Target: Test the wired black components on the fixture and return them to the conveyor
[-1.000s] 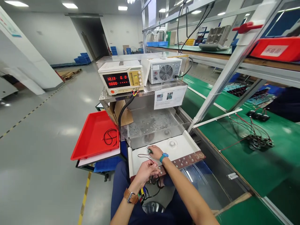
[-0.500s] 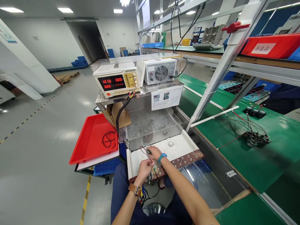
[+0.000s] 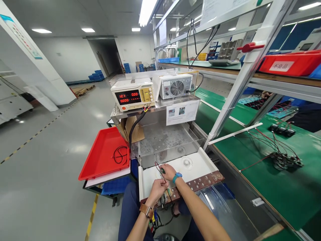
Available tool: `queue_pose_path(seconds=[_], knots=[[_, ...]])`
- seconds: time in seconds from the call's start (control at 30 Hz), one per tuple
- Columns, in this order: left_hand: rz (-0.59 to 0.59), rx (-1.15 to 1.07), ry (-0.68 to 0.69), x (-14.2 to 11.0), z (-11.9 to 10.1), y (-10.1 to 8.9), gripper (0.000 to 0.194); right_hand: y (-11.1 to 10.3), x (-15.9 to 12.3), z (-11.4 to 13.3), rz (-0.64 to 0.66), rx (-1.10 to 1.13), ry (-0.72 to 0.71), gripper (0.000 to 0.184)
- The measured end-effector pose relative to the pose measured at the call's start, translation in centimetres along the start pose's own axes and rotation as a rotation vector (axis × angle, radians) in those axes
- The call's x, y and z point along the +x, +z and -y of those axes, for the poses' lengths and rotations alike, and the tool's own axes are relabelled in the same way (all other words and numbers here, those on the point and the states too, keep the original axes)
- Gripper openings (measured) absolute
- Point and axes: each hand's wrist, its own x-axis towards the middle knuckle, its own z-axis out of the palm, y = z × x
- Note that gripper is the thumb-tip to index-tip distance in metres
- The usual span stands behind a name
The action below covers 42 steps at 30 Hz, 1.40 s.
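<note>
Over the white tray [image 3: 200,164], my right hand [image 3: 169,172] is closed on a small dark green part [image 3: 163,170] with thin wires. A red and black wire [image 3: 155,163] loops up from that part. Just nearer to me, my left hand [image 3: 158,190] pinches the wire between thumb and fingertips. Close to the left fingertips, a green clip [image 3: 169,192] stands at the brown strip [image 3: 204,182] with metal studs along the tray's front edge. The fingers partly hide the small part and the wire ends.
A power supply [image 3: 132,95] with red digits stands on the metal shelf beyond, beside a grey fan unit [image 3: 177,86]. To the left, a red tray [image 3: 100,157] holds a black cable [image 3: 120,154]. At right, wired black parts [image 3: 284,160] lie on the green bench [image 3: 250,154].
The view has turned slightly, so the scene sits lower and further right. Both hands keep their grips over the white tray.
</note>
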Motion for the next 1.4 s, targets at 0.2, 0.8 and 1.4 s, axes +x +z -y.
queue_pose_path(seconds=[0.2, 0.8, 1.4], knots=[[-0.021, -0.019, 0.009, 0.2, 0.5, 0.2, 0.037, 0.4, 0.1, 0.0, -0.01, 0.004, 0.011, 0.036], [-0.208, -0.039, 0.076, 0.2, -0.5, -0.2, 0.058, -1.7, -0.2, 1.5, -0.079, 0.012, -0.008, 0.022], [-0.144, -0.173, -0.152, 2.8, 0.5, -2.2, 0.062, -27.6, -31.1, -24.0, -1.278, 0.075, 1.446, 0.031]])
